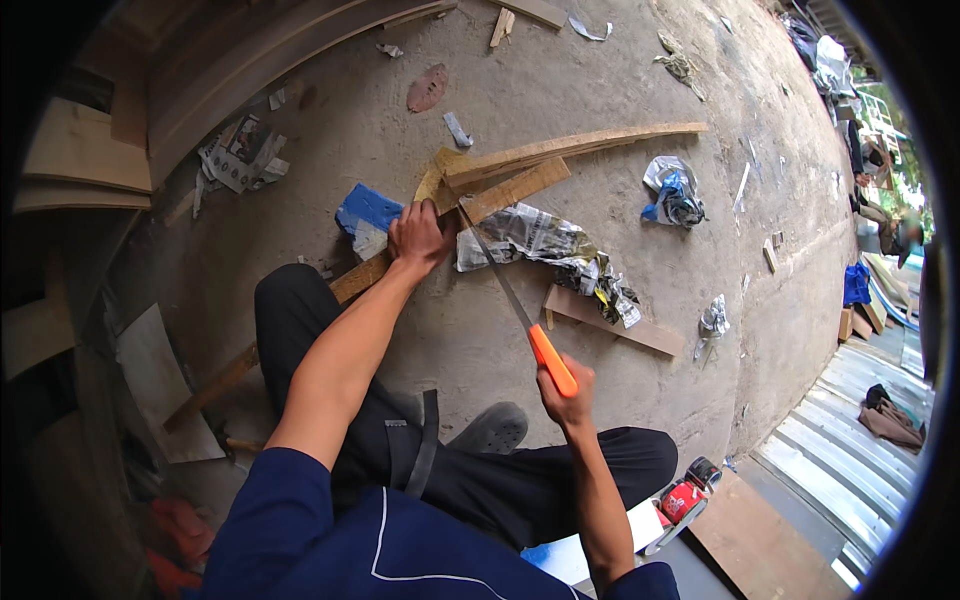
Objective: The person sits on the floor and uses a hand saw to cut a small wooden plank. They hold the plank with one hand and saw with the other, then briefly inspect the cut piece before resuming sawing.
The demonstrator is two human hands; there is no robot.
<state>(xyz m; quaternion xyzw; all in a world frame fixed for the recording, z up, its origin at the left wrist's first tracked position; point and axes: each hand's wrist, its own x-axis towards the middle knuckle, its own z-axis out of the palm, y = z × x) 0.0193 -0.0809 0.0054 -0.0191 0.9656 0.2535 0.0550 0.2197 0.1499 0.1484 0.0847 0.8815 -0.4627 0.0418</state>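
Note:
My right hand (567, 390) is closed round the orange handle of a handsaw (508, 288). The saw's blade slants up and left, its far end against a narrow wooden strip (519, 190). My left hand (418, 238) grips that strip just left of the blade, with the fingers curled over it. The strip runs back toward the lower left beside my knee. Another, longer board (590, 149) lies just beyond it, their ends meeting near a yellowish wood piece (432, 178). A blue-topped block (370, 208) sits left of my left hand.
Crumpled newspaper (540, 235) lies right of the blade, near a short board (620, 322). A blue-and-silver crumpled wrapper (674, 190) is farther right. Tape rolls (690, 495) stand by my right forearm. Stacked wooden panels (85, 150) line the left, corrugated metal sheets (840, 430) the right.

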